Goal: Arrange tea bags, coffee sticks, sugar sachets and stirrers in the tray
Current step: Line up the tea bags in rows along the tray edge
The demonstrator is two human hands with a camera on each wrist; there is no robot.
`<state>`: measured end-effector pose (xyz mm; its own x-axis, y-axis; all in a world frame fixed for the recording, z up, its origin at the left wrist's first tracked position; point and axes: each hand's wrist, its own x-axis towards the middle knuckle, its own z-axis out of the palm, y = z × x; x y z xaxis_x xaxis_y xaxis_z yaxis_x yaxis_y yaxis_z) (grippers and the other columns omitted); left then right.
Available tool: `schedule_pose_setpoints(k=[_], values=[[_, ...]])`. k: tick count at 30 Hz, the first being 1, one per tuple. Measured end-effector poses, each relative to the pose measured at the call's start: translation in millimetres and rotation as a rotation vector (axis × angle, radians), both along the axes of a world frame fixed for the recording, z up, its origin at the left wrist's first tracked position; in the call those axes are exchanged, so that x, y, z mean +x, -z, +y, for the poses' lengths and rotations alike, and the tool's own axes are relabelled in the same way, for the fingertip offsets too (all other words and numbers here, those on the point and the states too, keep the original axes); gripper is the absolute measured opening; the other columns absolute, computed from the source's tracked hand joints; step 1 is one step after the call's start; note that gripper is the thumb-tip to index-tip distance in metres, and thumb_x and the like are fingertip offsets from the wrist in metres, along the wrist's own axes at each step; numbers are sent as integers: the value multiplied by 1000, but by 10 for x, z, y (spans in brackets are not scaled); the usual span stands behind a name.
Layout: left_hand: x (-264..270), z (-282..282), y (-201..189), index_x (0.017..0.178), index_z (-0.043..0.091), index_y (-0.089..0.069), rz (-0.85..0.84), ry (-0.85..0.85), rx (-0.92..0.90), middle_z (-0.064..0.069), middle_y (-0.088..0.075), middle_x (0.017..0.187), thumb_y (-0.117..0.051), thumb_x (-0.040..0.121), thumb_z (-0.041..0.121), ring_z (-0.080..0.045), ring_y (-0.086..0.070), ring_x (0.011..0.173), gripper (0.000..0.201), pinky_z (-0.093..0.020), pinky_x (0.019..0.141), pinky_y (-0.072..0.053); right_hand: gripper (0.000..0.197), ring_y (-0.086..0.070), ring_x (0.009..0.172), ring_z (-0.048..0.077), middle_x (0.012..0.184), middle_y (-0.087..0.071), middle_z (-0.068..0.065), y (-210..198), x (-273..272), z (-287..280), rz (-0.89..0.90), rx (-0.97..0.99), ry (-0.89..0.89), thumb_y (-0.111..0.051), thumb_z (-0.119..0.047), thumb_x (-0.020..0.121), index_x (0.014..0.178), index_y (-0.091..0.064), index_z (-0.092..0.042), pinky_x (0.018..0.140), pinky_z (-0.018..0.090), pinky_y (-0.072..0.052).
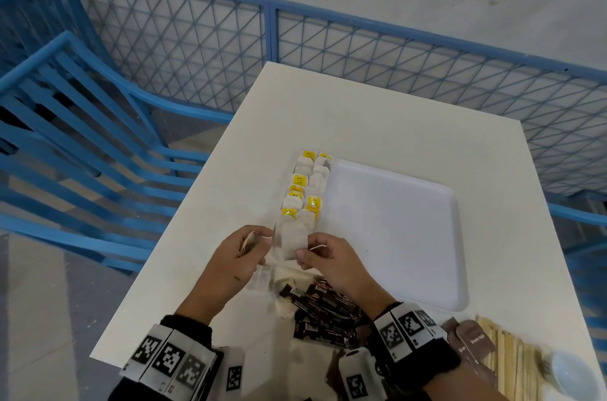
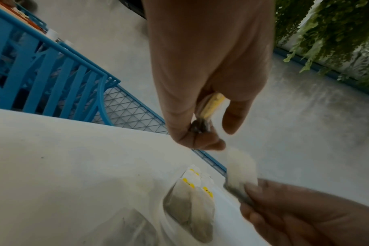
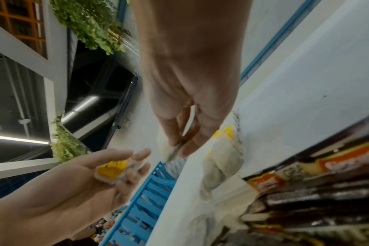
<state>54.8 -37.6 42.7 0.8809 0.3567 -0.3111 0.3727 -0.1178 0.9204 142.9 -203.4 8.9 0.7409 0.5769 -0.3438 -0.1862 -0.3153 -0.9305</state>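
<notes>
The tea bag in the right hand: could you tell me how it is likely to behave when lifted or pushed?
The tea bag looks like thin paper and hangs flat from the right hand, so probably light and floppy. Its string curls loose, so it may snag. Those in the row lie flat, so rolling seems unlikely.

Print on the yellow tags (image 1: 300,179) of the tea bag row: too small to read. Right hand (image 1: 331,261) covers the near end of the coffee sticks (image 1: 323,315); their labels are smeared in the right wrist view. Stirrers (image 1: 510,364) and the round white object (image 1: 573,374) near right are cut by the bottom edge. Tea bag (image 2: 241,172) in the right hand is motion-blurred.
</notes>
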Motion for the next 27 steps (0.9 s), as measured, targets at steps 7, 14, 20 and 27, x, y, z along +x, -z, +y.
schedule_pose_setpoints(k=[7,14,20,27], values=[[-40,126,104,127,20,-53,128,117,-136,-23,-59,111,-45,97,12,-9,-68,86,32,-12,74,-51,10,-65,73,19,80,-65,-1,215,218,-79,-11,-173,112,-70,-13,81,82,-62,-19,79,36,-57],[187,156,243,92,12,-60,105,4,-88,-18,-69,91,-77,73,12,-24,-64,84,26,-20,69,-52,18,-58,78,13,87,-66,-2,364,277,-20,-86,-276,132,-74,-17,77,90,-61,-17,68,18,-45],[432,111,458,71,15,-64,146,107,194,-2,-65,70,-79,71,17,-15,-55,69,16,-11,60,-38,26,-55,75,13,77,-60,1,376,285,-31,-87,-291,129,-76,-12,74,91,-57,-14,68,17,-45],[580,78,670,57,28,-48,205,249,434,6,-52,61,-75,75,20,-16,-49,64,34,-14,53,-33,36,-50,58,0,64,-56,-8,392,283,35,-144,-326,83,-77,-13,74,95,-48,-16,55,9,-39]])
